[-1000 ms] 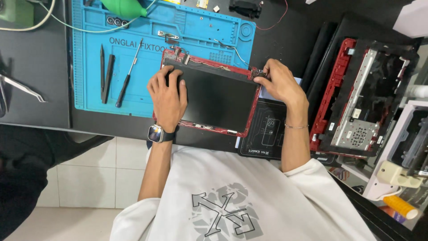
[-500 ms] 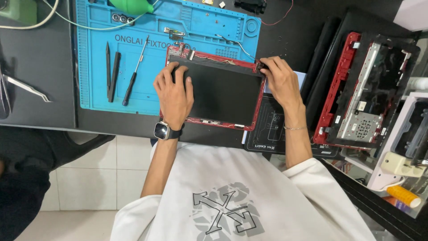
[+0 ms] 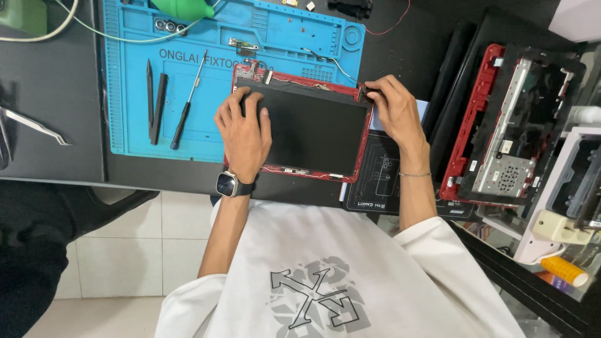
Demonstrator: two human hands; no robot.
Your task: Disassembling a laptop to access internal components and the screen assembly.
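Observation:
A red laptop lid (image 3: 294,173) lies on the desk edge, partly over a blue work mat (image 3: 138,125), with a black screen panel (image 3: 319,134) set in it. My left hand (image 3: 244,134), with a watch on its wrist, lies flat on the panel's left part, its fingertips at the panel's top edge. At the lid's upper right corner, my right hand (image 3: 397,116) pinches the frame by the hinge. A thin cable runs from that corner across the mat.
A screwdriver (image 3: 186,106) and two black pry tools (image 3: 156,100) lie on the mat's left part, and a green blower (image 3: 184,7) sits at the top. Tweezers (image 3: 31,125) lie far left. An opened red laptop base (image 3: 501,144) stands to the right. A black pad (image 3: 375,181) lies under the lid.
Both hands stay on the lid and panel in about the same places. The view has shifted slightly, so everything sits a little further right.

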